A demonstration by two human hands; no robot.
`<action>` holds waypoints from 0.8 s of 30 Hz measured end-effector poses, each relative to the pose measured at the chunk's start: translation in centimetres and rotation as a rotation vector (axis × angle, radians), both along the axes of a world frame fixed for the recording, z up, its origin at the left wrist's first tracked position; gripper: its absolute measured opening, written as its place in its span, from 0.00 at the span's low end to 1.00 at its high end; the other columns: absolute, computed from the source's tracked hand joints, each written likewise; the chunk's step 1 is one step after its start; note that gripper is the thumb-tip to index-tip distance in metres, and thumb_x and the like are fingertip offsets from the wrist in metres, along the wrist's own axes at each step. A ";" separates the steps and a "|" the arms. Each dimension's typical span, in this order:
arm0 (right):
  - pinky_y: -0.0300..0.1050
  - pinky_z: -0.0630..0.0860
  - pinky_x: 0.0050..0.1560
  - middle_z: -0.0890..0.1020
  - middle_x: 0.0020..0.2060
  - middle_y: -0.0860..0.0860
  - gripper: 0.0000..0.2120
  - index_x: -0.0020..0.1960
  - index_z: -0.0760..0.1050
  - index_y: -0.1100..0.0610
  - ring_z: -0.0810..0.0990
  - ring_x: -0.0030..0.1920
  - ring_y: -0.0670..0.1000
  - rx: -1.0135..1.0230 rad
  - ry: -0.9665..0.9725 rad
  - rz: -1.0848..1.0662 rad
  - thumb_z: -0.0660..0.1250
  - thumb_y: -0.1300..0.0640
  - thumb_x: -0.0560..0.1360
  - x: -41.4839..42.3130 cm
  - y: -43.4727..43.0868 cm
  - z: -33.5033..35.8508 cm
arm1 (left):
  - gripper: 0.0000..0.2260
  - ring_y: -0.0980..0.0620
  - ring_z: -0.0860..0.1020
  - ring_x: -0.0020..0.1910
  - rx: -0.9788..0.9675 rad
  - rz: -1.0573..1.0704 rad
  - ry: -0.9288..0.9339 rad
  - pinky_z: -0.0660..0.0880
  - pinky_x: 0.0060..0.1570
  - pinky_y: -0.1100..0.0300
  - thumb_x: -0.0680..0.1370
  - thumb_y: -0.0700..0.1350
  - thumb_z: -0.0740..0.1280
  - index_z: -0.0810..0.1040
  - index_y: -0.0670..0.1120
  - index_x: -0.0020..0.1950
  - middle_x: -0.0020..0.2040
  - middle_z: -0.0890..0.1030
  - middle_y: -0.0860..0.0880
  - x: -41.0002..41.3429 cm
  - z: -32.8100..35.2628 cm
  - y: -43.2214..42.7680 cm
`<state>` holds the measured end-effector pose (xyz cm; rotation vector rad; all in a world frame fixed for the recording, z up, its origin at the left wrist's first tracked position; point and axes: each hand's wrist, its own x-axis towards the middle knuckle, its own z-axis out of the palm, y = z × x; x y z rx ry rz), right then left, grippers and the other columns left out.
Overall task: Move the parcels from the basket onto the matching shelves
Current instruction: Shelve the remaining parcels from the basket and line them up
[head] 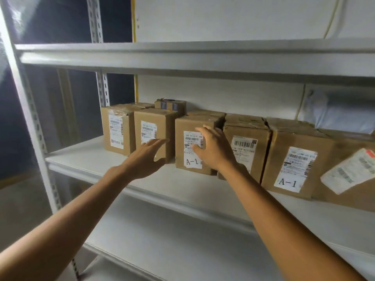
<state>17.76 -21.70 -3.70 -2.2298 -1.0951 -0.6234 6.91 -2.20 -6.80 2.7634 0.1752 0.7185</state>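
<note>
On shelf | A-1 parcel behind right grip, beside left grip | both splayed, empty

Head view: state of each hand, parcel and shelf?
Left A-1 parcel, upright on middle shelf, closed.
Left hand, open, fingers straight, by that parcel's left edge.
Right hand, open, spread over its front.
Neighbouring parcels, upright in a row, closed.
Rightmost parcel, label askew.

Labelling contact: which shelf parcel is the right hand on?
The third parcel from the left, tagged A-1: the right hand lies spread over its label. The other A-1 parcel sits further right, untouched.
</note>
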 end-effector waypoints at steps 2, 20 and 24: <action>0.48 0.61 0.70 0.71 0.70 0.52 0.25 0.71 0.68 0.55 0.65 0.71 0.53 -0.009 -0.084 -0.060 0.68 0.52 0.76 1.1 -0.1 0.4 | 0.31 0.43 0.64 0.72 -0.029 -0.007 -0.003 0.67 0.65 0.49 0.77 0.46 0.67 0.56 0.52 0.77 0.75 0.63 0.45 1.3 -0.4 0.1; 0.57 0.50 0.76 0.69 0.71 0.55 0.28 0.74 0.64 0.59 0.63 0.73 0.56 -0.041 -0.270 -0.550 0.64 0.50 0.78 6.7 -1.2 -1.1 | 0.27 0.48 0.78 0.55 -0.527 -0.198 -0.162 0.81 0.44 0.55 0.76 0.50 0.68 0.54 0.54 0.68 0.65 0.73 0.46 12.3 -2.3 -1.0; 0.60 0.51 0.76 0.69 0.71 0.57 0.25 0.74 0.64 0.62 0.64 0.73 0.57 0.007 -0.290 -0.525 0.62 0.54 0.80 7.1 -1.0 -1.7 | 0.23 0.48 0.80 0.50 -0.516 -0.184 -0.256 0.78 0.34 0.65 0.76 0.49 0.69 0.56 0.57 0.60 0.61 0.74 0.47 13.3 -2.9 -0.8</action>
